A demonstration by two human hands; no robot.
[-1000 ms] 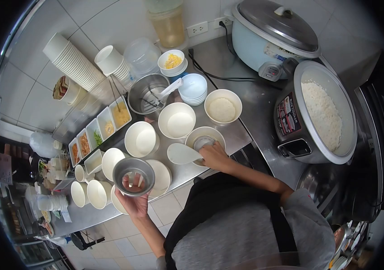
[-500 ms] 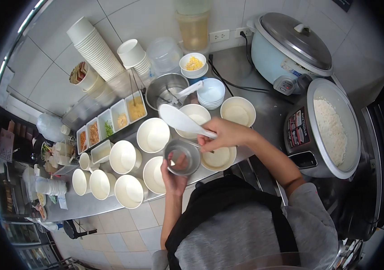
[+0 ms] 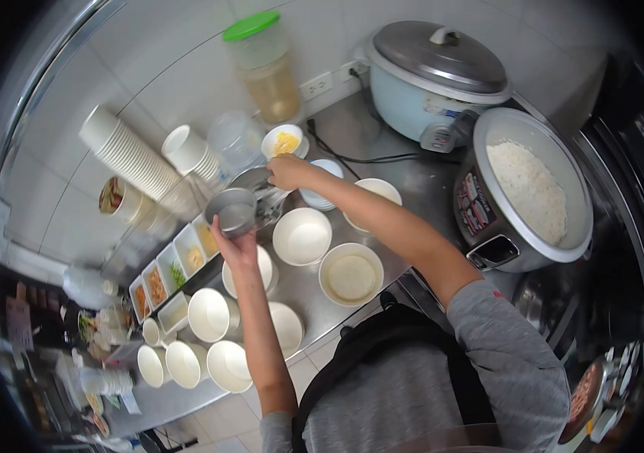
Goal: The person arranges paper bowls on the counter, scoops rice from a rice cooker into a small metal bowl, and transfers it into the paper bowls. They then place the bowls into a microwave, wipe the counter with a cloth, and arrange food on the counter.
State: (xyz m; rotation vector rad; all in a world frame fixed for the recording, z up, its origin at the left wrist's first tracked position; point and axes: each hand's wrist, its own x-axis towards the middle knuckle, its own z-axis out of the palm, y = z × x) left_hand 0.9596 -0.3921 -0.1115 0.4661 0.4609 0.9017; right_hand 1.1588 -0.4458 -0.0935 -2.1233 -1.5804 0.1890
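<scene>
My left hand [image 3: 239,246] is closed around a small grey metal cup [image 3: 231,212], tilted so that its inside faces me. Over a metal pot [image 3: 245,180] at the back of the counter, my right hand [image 3: 288,172] has its fingers curled down. What those fingers grip is hidden; blurred pale and silvery utensils [image 3: 270,205] show in the pot just below. Behind the right hand is a small white bowl of yellow shreds [image 3: 286,143]. White paper bowls [image 3: 302,236] stand in front of both hands, and one near the edge [image 3: 351,275] has pale contents at its bottom.
Topping trays [image 3: 177,273] line the left of the counter, below stacked paper cups [image 3: 129,151]. Small pale-blue bowls [image 3: 323,198] are stacked beside my right forearm. At right are an open rice cooker [image 3: 531,189] and a lidded one [image 3: 435,72]. A green-lidded container [image 3: 265,68] stands behind.
Both hands have moved up and left toward the pot, the left carrying the metal cup. The white rice paddle in my right hand no longer shows clearly. The view has shifted and turned.
</scene>
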